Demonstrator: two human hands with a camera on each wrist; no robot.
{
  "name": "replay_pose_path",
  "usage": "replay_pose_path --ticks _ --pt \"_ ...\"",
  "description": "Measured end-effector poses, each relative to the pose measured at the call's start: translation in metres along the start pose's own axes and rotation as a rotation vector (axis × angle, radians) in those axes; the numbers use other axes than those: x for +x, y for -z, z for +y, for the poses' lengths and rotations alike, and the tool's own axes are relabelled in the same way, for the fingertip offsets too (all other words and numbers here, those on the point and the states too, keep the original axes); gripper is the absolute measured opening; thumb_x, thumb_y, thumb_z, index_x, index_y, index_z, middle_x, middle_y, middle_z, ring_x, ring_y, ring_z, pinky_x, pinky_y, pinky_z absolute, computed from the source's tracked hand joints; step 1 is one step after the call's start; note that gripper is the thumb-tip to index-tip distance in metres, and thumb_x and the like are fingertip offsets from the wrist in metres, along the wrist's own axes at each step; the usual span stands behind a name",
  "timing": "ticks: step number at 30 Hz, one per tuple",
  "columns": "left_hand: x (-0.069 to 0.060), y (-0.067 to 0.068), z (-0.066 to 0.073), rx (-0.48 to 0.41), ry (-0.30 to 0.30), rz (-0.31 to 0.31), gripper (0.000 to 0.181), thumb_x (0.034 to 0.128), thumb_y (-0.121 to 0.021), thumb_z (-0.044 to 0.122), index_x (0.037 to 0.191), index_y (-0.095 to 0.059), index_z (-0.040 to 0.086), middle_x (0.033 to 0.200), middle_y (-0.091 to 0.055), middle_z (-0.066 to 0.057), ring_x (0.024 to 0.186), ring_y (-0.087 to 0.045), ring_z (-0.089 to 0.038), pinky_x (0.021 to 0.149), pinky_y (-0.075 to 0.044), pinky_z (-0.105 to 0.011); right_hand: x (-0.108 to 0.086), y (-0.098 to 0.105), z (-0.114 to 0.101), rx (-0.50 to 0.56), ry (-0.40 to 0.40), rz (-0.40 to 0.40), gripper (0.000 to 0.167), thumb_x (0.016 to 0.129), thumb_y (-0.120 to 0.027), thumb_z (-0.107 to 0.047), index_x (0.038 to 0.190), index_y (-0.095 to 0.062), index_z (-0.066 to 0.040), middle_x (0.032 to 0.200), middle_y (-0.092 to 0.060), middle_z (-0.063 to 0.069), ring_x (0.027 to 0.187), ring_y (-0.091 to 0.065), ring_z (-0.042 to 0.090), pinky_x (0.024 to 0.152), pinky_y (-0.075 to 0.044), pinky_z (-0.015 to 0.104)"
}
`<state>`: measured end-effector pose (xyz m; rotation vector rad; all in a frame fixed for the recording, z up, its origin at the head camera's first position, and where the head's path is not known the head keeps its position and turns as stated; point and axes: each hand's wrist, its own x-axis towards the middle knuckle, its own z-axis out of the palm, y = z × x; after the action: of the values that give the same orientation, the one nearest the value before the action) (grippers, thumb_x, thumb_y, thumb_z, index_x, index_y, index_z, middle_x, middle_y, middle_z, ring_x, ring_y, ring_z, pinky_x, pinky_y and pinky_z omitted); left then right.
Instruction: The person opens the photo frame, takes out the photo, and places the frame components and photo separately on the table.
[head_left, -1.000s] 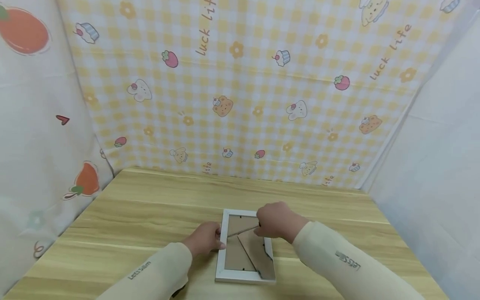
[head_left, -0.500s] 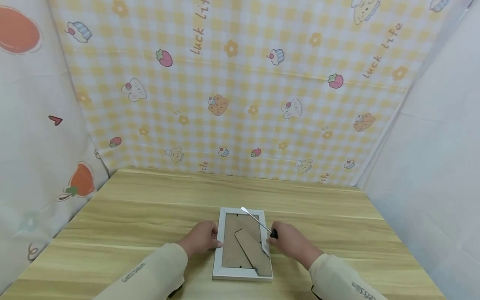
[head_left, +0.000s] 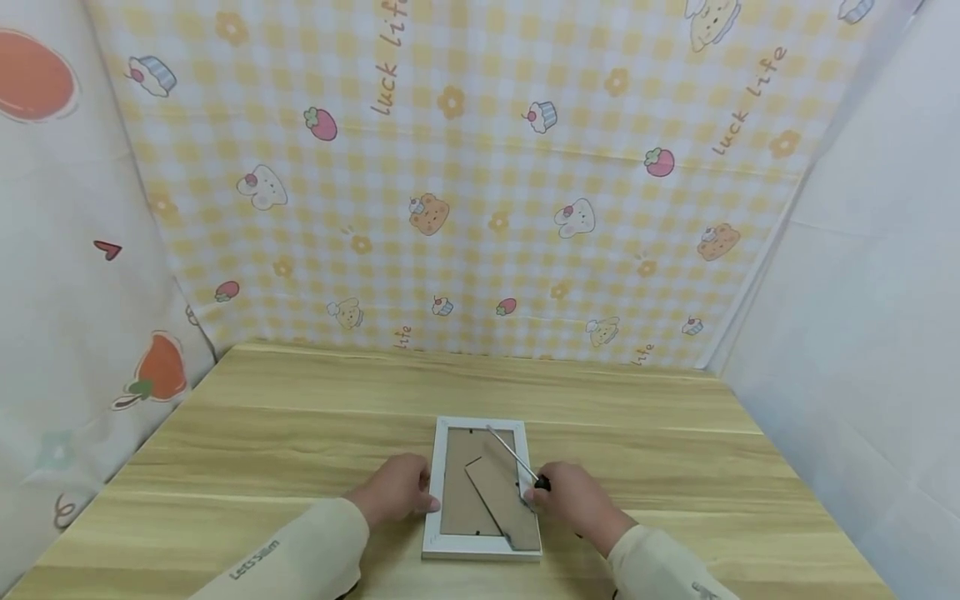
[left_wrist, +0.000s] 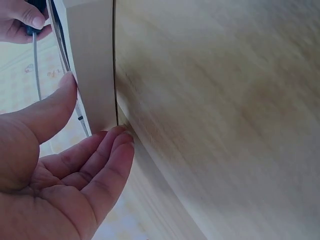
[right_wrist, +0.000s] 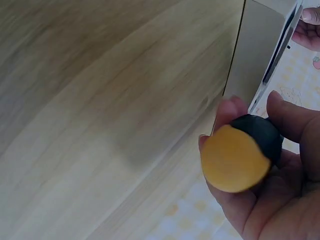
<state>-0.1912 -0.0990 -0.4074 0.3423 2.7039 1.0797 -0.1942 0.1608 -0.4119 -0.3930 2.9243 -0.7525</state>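
Note:
A white picture frame (head_left: pixel 430 533) lies face down on the wooden table, showing its brown backing board (head_left: pixel 459 500). A brown stand flap (head_left: pixel 501 500) lies slantwise across that board. My left hand (head_left: pixel 397 487) holds the frame's left edge, the thumb (left_wrist: pixel 62 100) on top and the fingertips (left_wrist: pixel 122 137) at its side. At the right edge, my right hand (head_left: pixel 577 497) grips a screwdriver (head_left: pixel 513 454) by its black and yellow handle (right_wrist: pixel 235 160). The shaft slants over the frame's upper right; whether its tip touches cannot be told.
The wooden table (head_left: pixel 300 417) reaches back to a yellow checked cloth (head_left: pixel 480 167) with cartoon prints. White cloths hang at the left (head_left: pixel 60 333) and right (head_left: pixel 862 333) sides. Small dark tabs (head_left: pixel 477 532) sit along the backing's edge.
My right hand has moved from above the frame's upper right to its right edge, turning the screwdriver to point away up-left. My left hand keeps its hold on the left edge.

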Motion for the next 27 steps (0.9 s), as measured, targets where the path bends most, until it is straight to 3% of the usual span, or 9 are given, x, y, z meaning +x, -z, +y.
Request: replay_pose_path --ticks 5,13,27 --pt "-0.002 -0.001 0.002 0.005 0.000 -0.007 0.022 0.0773 -0.078 0.004 0.077 -0.056 0.001 0.069 -0.051 -0.004 0.064 -0.046 -0.017 0.056 -0.040 -0.029 0.002 -0.003 -0.006 -0.038 -0.012 -0.025 0.030 0.087 -0.071 -0.022 0.067 -0.053 -0.009 0.057 -0.038 -0.005 0.051 -0.036 0.009 0.047 -0.028 0.021" --pt "-0.005 0.000 0.005 0.019 -0.016 -0.003 0.023 0.0773 -0.078 0.005 0.077 -0.055 0.001 0.069 -0.050 -0.004 0.065 -0.046 -0.018 0.058 -0.040 -0.030 0.005 -0.007 -0.011 -0.218 -0.037 -0.041 0.033 0.087 -0.070 -0.031 0.069 -0.053 -0.010 0.058 -0.045 -0.003 0.053 -0.039 0.010 0.048 -0.033 0.024" --pt "-0.006 -0.004 0.003 0.062 -0.060 -0.007 0.026 0.0757 -0.080 0.008 0.074 -0.055 0.002 0.067 -0.050 -0.003 0.062 -0.045 -0.017 0.055 -0.039 -0.030 0.007 -0.001 -0.005 -0.151 0.020 -0.024 0.032 0.085 -0.072 -0.029 0.068 -0.052 -0.011 0.059 -0.043 -0.004 0.053 -0.038 0.011 0.048 -0.029 0.025"
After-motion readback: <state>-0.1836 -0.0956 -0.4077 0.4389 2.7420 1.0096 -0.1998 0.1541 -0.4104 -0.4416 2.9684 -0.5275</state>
